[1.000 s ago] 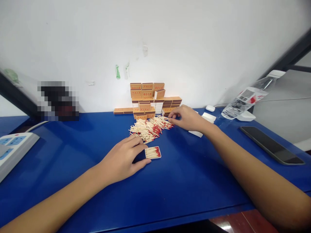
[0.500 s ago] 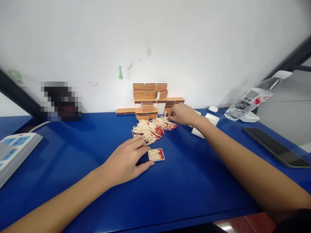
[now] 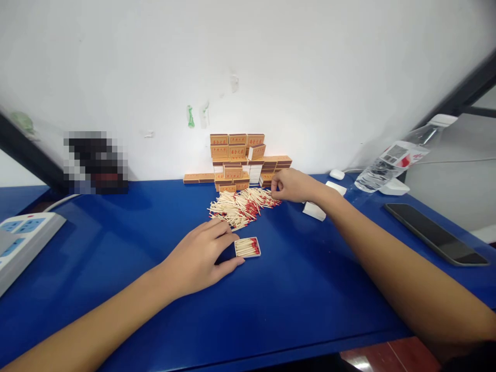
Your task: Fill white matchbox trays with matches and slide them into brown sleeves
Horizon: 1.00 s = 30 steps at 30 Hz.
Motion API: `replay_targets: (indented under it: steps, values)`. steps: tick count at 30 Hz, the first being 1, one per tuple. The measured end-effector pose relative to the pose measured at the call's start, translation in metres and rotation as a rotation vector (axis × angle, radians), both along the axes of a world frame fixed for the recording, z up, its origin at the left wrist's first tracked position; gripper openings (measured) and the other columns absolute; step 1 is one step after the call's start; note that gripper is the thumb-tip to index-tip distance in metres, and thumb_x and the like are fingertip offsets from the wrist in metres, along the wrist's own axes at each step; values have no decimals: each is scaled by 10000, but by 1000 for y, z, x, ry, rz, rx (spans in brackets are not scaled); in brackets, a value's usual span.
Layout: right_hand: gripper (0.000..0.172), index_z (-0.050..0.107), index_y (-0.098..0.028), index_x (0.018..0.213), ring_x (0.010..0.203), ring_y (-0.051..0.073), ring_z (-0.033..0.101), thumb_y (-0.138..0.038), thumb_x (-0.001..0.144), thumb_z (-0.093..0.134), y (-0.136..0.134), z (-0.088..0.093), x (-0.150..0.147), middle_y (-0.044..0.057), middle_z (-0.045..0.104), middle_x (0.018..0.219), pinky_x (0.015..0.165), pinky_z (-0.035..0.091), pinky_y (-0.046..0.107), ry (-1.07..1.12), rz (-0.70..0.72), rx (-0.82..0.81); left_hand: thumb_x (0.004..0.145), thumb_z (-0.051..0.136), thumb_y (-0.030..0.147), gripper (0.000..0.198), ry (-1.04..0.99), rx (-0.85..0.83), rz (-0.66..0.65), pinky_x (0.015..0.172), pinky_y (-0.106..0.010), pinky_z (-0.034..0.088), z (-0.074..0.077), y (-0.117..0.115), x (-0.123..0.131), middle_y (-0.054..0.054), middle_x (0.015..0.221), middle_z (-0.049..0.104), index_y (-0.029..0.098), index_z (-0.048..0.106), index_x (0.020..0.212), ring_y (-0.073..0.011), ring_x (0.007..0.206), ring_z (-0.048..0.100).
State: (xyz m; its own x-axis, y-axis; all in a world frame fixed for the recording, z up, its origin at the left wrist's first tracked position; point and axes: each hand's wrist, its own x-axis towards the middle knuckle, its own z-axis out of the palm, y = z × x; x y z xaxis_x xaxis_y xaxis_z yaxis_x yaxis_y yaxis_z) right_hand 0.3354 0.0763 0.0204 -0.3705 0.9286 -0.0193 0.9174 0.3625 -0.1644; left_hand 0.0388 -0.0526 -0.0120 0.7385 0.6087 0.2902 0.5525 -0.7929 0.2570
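Observation:
A white matchbox tray [image 3: 248,254] with a row of red-tipped matches lies on the blue table. My left hand [image 3: 207,253] holds its left end, thumb along the near side and index finger at the far side. Behind the tray spreads a loose pile of matches [image 3: 236,205], heads mostly toward the right. My right hand [image 3: 292,185] is at the right end of this pile with thumb and fingers pinched together; what is between the fingertips is hidden. White empty-looking trays [image 3: 314,211] lie beside and partly under my right wrist.
Orange matchboxes [image 3: 237,152] are stacked against the white wall behind the pile. To the right stand a tilted-looking water bottle [image 3: 399,157], a white earbud case [image 3: 337,174] and a phone [image 3: 436,235]. A power strip [image 3: 29,240] lies at the left.
My right hand has shifted slightly, staying pinched at the pile's right end. My left hand keeps its place at the tray. The whole view has moved a little.

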Motion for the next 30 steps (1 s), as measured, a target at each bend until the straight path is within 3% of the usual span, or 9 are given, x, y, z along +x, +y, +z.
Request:
replay_targets:
  steps: [5, 10, 13, 19, 24, 30]
  values:
    - [57, 707, -178, 750, 560, 138, 557, -216, 772, 672, -14, 11, 8, 12, 656, 631, 550, 390, 301, 121, -2, -87, 999, 656, 385, 276, -9, 14, -1, 878, -440, 560, -1, 0, 0, -87, 982, 659, 161, 734, 1140, -261, 970, 624]
    - [143, 692, -194, 854, 593, 109, 478, -336, 860, 707, -61, 21, -17, -28, 587, 659, 554, 365, 266, 612, 234, -298, 990, 672, 374, 270, -31, 37, 4, 881, -437, 562, -3, 1, -1, -83, 982, 661, 155, 731, 1137, -254, 962, 626]
    - [167, 665, -199, 838, 544, 90, 380, -351, 895, 703, -90, 15, -41, -76, 461, 588, 526, 322, 254, 742, 318, -360, 985, 679, 371, 271, -24, 42, 12, 876, -434, 560, -3, 1, -1, -83, 979, 655, 152, 727, 1137, -258, 964, 626]
    - [91, 660, -196, 848, 523, 84, 389, -274, 883, 690, -108, -2, -61, -89, 454, 576, 508, 300, 249, 566, 350, -390, 993, 659, 388, 262, -13, 7, 14, 866, -443, 555, -3, 3, -2, -88, 965, 636, 149, 728, 1076, -265, 961, 607]
    - [34, 662, -178, 806, 548, 76, 451, -153, 819, 681, -112, 1, -64, -67, 551, 617, 564, 313, 254, 361, 346, -205, 985, 668, 379, 248, -12, -1, 20, 864, -445, 555, -3, 3, -2, -85, 965, 628, 156, 733, 1073, -267, 961, 607]
    - [33, 684, -177, 828, 560, 79, 451, -162, 848, 663, -112, 0, -61, -58, 558, 631, 584, 304, 261, 294, 388, -104, 991, 659, 383, 275, -8, 13, 13, 865, -453, 555, -3, 3, -1, -87, 974, 634, 149, 727, 1118, -269, 965, 606]
